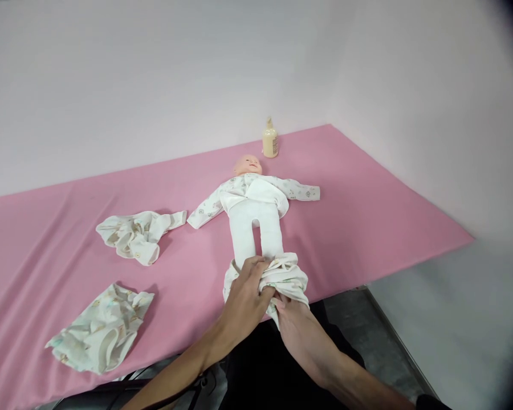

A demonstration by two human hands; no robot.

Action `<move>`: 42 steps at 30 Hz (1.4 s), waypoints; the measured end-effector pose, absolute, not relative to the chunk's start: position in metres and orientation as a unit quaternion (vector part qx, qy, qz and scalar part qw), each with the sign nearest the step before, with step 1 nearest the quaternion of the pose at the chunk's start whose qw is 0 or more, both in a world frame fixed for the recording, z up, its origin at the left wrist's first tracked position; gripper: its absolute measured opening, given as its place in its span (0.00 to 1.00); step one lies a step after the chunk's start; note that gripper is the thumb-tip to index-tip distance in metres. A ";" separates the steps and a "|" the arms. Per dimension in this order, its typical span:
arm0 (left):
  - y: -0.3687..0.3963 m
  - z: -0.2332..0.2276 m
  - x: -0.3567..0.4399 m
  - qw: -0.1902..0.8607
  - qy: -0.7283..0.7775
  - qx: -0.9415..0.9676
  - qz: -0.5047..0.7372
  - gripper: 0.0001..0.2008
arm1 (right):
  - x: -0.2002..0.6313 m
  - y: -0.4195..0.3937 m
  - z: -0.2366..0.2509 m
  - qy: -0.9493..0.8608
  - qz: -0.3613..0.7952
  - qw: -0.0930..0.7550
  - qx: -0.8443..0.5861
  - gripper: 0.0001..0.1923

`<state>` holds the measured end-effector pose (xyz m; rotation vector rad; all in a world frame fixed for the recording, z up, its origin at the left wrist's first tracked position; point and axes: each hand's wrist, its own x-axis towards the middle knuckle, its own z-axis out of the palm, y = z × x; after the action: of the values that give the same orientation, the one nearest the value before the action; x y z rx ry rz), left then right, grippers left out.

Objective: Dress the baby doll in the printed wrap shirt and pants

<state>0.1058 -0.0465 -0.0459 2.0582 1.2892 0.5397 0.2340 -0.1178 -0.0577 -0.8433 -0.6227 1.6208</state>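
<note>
A baby doll point(248, 164) lies on its back, head away from me, in a white printed top point(256, 191) with its arms spread. Its white legs point(243, 230) point toward me. Bunched around the lower legs is a pair of white printed baby pants point(288, 279). My left hand point(248, 290) grips the cloth between the legs, fingers curled over it. On the right, my right hand point(291, 313) is tucked into the cloth near the doll's foot, its fingertips mostly hidden in the folds.
A pink cloth covers the table point(350, 216). Behind the doll's head stands a cream pump bottle point(270, 141). Two crumpled printed baby garments lie on the left, one garment farther back point(139, 233) and one garment nearer the front edge point(105, 330). White walls bound the table's back and right.
</note>
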 end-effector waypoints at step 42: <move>-0.019 -0.042 0.113 0.515 0.489 0.654 0.260 0.19 | 0.293 -0.085 -0.105 -0.512 0.392 0.519 -0.562 0.18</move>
<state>0.1127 -0.0192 -0.0422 1.5708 1.1744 0.6255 0.2927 -0.0854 -0.1052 -1.3481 -1.2271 0.9404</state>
